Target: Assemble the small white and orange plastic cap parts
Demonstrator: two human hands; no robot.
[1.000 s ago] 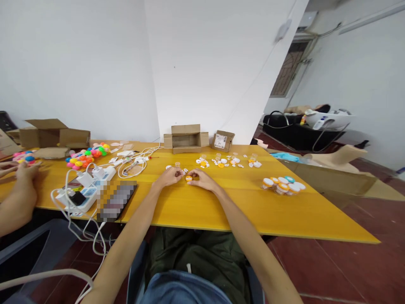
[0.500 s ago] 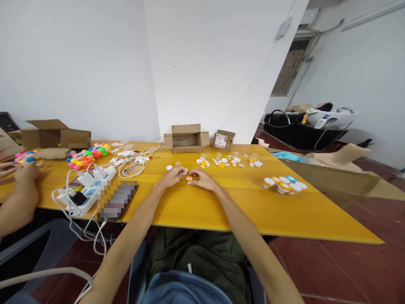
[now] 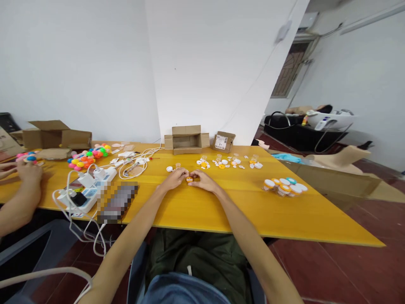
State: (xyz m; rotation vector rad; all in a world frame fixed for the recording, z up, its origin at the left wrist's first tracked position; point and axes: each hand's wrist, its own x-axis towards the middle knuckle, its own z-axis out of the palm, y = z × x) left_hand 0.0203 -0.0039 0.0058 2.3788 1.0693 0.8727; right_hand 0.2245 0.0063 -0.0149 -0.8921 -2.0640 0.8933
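Over the middle of the table, my right hand [image 3: 205, 181] grips a small round orange lid [image 3: 189, 180] with white on its face, thumb and fingers at its right side. My left hand [image 3: 175, 179] is closed in a pinch, its fingertips at the lid's upper left edge. Whatever sits in that pinch is hidden by the fingers. Just beyond my left hand lie a white round cap [image 3: 169, 169] and a small clear cup [image 3: 178, 165]. Farther off are groups of small white and orange plastic parts [image 3: 204, 164] with clear cups.
Capped clear jars [image 3: 284, 186] stand together at the right. Two cardboard boxes [image 3: 186, 143] [image 3: 223, 142] are at the back. At left lie a power strip [image 3: 91, 194] with white cables, a phone [image 3: 118, 202] and colourful balls [image 3: 84, 159]. Another person's hand [image 3: 29, 169] works at far left.
My left fingertips, holding a small white piece earlier, have moved right and down to the orange lid; the piece is now hidden. The right hand stays at the lid.
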